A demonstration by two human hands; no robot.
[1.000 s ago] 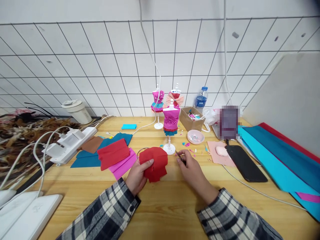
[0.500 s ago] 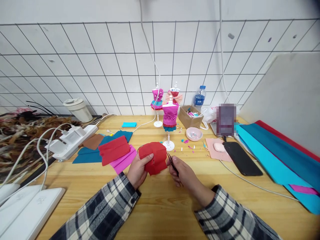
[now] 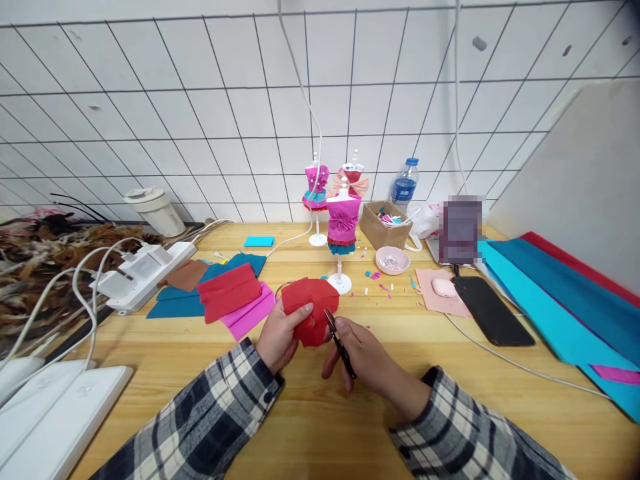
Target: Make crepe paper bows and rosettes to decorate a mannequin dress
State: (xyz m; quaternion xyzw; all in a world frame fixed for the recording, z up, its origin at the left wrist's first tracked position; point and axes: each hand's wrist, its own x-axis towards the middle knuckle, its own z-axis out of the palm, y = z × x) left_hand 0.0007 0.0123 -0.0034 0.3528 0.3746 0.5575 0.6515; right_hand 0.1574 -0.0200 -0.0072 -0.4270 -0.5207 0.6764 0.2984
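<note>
A red crepe paper piece [image 3: 320, 293], with uneven edges and a small slit near its middle, is held up over the table. My left hand [image 3: 281, 337] grips its left side, thumb on top and fingers underneath. Part of a thin curved rim peeks out behind the paper's left edge. In my right hand [image 3: 363, 350] is a pair of black tweezers [image 3: 343, 350], pinched between thumb and fingers. Their two tips are slightly apart and lie over the paper's right part; whether they touch it I cannot tell.
Beyond the hands stand small dressed mannequins [image 3: 343, 220], a pink bowl [image 3: 393, 260] and a cardboard box [image 3: 385, 230]. Folded red paper [image 3: 229, 292] lies left, near a power strip [image 3: 145, 277]. A black phone [image 3: 493, 310] and long coloured sheets [image 3: 560, 300] are right.
My right hand has moved left, bringing the tweezers from beside the paper's right edge to over its surface. The left hand keeps its grip. The camera view has shifted slightly.
</note>
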